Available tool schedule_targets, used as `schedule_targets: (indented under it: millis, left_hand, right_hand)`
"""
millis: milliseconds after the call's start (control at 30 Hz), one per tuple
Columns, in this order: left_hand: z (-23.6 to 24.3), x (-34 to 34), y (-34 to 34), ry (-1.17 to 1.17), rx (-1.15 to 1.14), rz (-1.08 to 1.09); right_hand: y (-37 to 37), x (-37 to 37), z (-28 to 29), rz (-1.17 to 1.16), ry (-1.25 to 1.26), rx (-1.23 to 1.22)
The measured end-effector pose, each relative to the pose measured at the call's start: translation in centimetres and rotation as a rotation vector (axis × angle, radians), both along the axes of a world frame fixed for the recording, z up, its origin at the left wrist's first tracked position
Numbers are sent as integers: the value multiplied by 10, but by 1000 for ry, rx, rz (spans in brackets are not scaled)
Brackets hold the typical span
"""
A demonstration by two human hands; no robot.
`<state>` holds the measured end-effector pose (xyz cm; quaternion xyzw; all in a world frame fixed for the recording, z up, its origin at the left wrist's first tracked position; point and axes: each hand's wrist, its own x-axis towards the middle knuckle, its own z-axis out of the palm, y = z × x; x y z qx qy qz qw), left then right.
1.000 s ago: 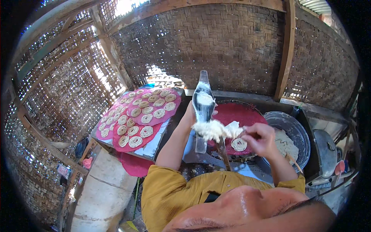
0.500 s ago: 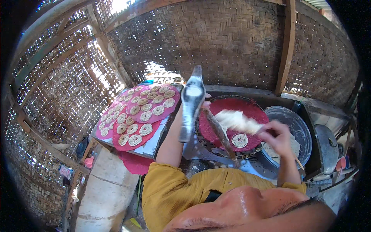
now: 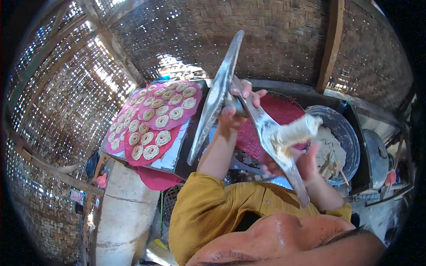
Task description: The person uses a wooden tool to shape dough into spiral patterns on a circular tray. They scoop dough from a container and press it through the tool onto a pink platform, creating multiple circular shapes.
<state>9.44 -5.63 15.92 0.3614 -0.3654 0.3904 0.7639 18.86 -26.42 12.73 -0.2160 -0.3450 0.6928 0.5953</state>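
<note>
My left hand (image 3: 239, 99) grips a two-part metal press with long handles: one long bar (image 3: 213, 102) slants up at the left, the other (image 3: 293, 177) runs down to the right. A cylinder of pale dough (image 3: 297, 131) sticks out from the middle of the right-hand part. My right hand (image 3: 306, 164) is just below that dough, partly behind the press and blurred. Behind the press is a round pink sheet (image 3: 279, 106) on a woven tray, mostly hidden.
At the left, pink sheets with several noodle coils (image 3: 162, 119) cover a board. A large basin of pale flour or dough (image 3: 350, 150) sits at the right, beside a metal pot (image 3: 377, 164). Woven walls (image 3: 266, 44) enclose the space.
The press has risen and swung open into a slanted position in my left hand. The loose dough is now a cylinder on its right-hand part, and my right hand has moved down below it.
</note>
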Motion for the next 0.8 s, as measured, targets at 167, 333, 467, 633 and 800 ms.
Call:
schedule_targets:
  millis: [167, 333, 467, 633, 800]
  left_hand:
    - [-11, 1, 6, 158, 247, 269]
    - [-15, -51, 0, 886, 533, 378]
    - [-51, -59, 3, 875, 749, 714]
    - [-28, -59, -4, 1024, 1147, 1091]
    - [-35, -57, -10, 881, 1372, 1349]
  right_hand:
    - [18, 2, 0, 364, 527, 84]
    - [18, 21, 32, -314, -63, 209]
    - [33, 18, 50, -579, -475, 299]
    - [36, 14, 55, -770, -1285, 653]
    - [39, 0, 58, -685, -1649, 815]
